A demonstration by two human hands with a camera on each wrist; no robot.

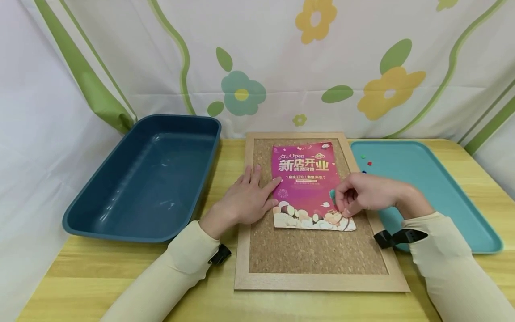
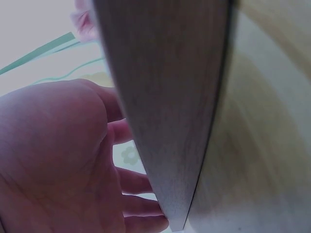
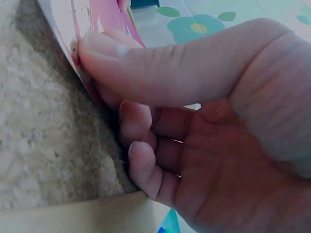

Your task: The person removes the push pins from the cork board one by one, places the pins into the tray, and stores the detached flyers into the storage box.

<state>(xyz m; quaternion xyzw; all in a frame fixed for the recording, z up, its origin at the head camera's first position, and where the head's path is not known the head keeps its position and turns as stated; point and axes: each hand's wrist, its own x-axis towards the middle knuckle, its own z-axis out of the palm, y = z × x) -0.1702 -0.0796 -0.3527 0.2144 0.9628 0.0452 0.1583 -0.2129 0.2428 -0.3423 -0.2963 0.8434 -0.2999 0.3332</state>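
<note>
1. Clock check first: 12 is taken as straight away from the person. The poster [image 1: 303,197] is found lying on the corkboard [image 1: 314,255], which is laid on the surface [image 1: 211,302]; its long axis is run pretty much 12 to 6.
2. The key bit, imo: the poster's 5 o'clock corner. It's reached by the right hand [image 1: 362,192], so that's the nearer one by far. From that hand, most of the sheet is spread toward 9.
3. Right hand state: the poster's edge is pinched by thumb and finger, just up from that corner. Whether something tiny is also tucked in there can't be told, since it's hidden.
4. The left hand [image 1: 251,197] is spread at the poster's 9 o'clock edge, which is touched by thumb and index; no pinch is seen.
5. Small coloured pieces [image 1: 369,163] are scattered on the turquoise tray [image 1: 438,205], near 12 from the right hand.
</note>
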